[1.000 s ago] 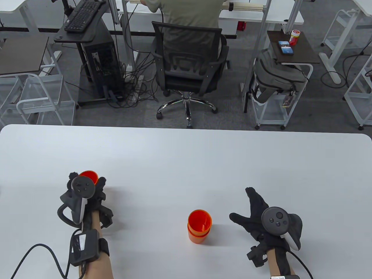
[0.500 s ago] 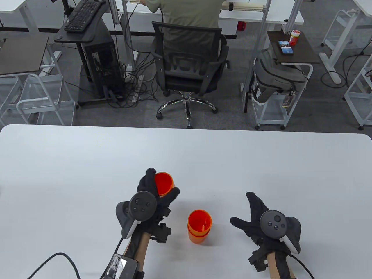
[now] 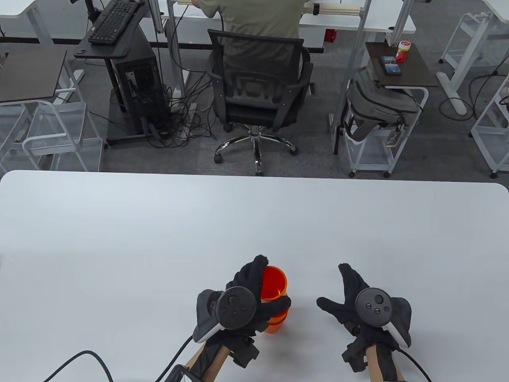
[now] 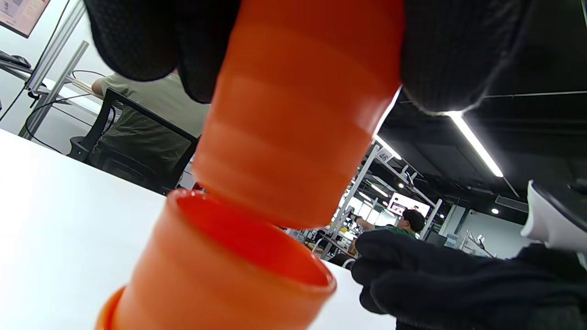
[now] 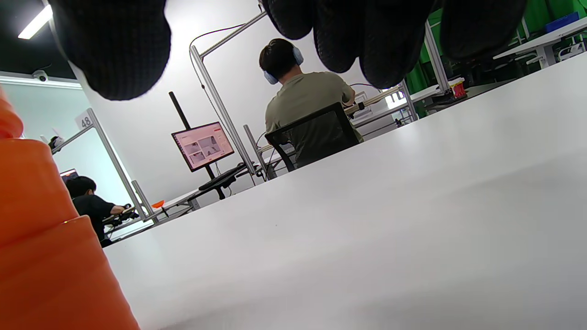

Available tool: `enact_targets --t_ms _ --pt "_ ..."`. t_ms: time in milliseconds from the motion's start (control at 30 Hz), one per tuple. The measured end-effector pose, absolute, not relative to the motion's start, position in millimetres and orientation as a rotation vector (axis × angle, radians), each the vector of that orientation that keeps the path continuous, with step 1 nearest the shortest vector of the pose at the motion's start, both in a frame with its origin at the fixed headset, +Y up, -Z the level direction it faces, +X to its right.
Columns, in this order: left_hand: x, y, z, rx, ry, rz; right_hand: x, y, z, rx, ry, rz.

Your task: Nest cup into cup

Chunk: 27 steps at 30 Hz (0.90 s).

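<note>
White tabletop (image 3: 159, 223) in a busy lab, and I'm gripping the orange plastic cup (image 4: 298, 114) in my left hand (image 3: 246, 298), its base just entering the mouth of the orange stacked cups (image 4: 220, 275) standing near the front edge. Not seated yet; I'm still needing to push down and let go. Half a second ago it was left of the stack. My right hand (image 3: 354, 294) is resting spread, holding nothing.

The orange upper cup (image 3: 273, 282) is upright, mouth up, tilted slightly, its base just entering the mouth of the orange stacked cups (image 4: 220, 279). Those stand upright on the white table (image 3: 159, 238), directly beneath it, near the table's front edge.
</note>
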<state>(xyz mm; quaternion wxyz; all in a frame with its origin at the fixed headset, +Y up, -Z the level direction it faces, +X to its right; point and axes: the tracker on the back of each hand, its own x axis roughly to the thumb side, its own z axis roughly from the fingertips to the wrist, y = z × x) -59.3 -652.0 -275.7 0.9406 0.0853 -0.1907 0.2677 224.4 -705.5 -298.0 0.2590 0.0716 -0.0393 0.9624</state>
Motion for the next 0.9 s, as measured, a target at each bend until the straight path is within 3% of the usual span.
enact_targets --t_ms 567,900 --pt "-45 -685 -277 0.130 -0.421 0.432 225 -706 -298 0.188 -0.097 2.617" --pt "-44 -685 -276 0.135 -0.429 0.421 224 -707 -299 0.189 -0.089 2.630"
